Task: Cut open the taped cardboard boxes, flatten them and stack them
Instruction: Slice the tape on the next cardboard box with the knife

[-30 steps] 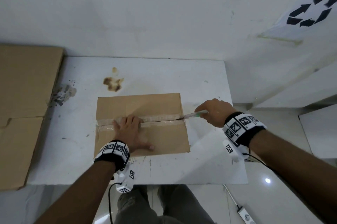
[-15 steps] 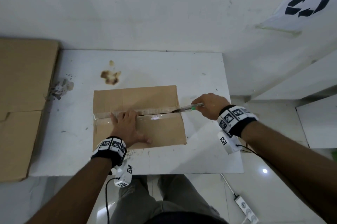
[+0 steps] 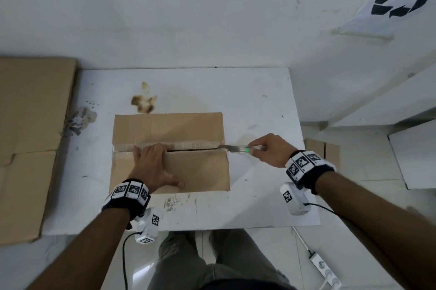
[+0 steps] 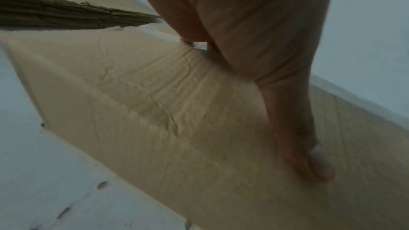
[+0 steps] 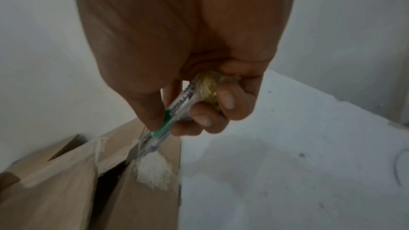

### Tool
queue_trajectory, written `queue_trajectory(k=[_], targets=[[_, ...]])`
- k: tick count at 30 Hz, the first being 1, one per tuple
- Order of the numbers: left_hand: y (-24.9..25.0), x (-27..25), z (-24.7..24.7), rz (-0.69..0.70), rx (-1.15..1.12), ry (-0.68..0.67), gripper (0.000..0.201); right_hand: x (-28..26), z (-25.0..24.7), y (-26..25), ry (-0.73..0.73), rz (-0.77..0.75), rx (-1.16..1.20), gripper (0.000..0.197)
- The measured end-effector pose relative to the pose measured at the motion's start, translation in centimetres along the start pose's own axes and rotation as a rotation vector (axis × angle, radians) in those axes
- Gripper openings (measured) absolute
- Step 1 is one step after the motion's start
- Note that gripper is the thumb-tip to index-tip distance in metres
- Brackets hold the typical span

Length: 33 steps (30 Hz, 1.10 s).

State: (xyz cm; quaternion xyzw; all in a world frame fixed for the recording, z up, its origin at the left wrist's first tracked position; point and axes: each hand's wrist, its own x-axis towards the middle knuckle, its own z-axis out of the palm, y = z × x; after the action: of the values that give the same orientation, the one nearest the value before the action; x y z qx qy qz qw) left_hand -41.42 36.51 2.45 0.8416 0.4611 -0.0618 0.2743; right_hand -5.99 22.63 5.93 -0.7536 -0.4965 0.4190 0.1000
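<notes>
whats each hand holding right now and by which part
The right hand grips a box cutter by its clear handle, blade at the box's right edge. The left hand holds nothing; it presses flat on the cardboard box.

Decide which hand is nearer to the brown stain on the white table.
Left. The left hand presses flat on the cardboard box, just below the brown stain. The right hand, gripping the box cutter, is off the box's right edge.

A white table (image 3: 247,105) carries a brown stain (image 3: 144,102) beyond the left hand, and a white power strip (image 3: 324,268) lies on the floor below the right forearm.
</notes>
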Motion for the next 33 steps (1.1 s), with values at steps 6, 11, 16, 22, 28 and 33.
queue_trajectory(k=[6,11,16,22,28,33], targets=[[-0.7,-0.1,-0.5,0.022,0.027,0.023,0.094,-1.4,1.5,-0.4,-0.094,0.030,0.104,0.024],[-0.1,0.6,-1.4,-0.081,0.121,0.034,0.066,-3.0,4.5,-0.5,0.059,0.019,0.169,0.023],[4.2,3.0,-1.1,-0.113,0.254,0.131,0.065,-2.6,2.8,0.9,0.472,0.141,0.359,0.021],[4.6,5.5,2.4,-0.056,0.221,0.094,0.086,-1.1,6.5,-1.1,0.405,0.117,0.363,0.019],[1.5,4.4,5.0,-0.003,0.149,0.209,0.054,-1.5,7.1,-0.9,0.444,0.138,0.484,0.017],[0.9,4.5,5.5,0.003,0.141,0.237,0.056,-1.6,6.5,-0.7,0.426,0.129,0.480,0.017]])
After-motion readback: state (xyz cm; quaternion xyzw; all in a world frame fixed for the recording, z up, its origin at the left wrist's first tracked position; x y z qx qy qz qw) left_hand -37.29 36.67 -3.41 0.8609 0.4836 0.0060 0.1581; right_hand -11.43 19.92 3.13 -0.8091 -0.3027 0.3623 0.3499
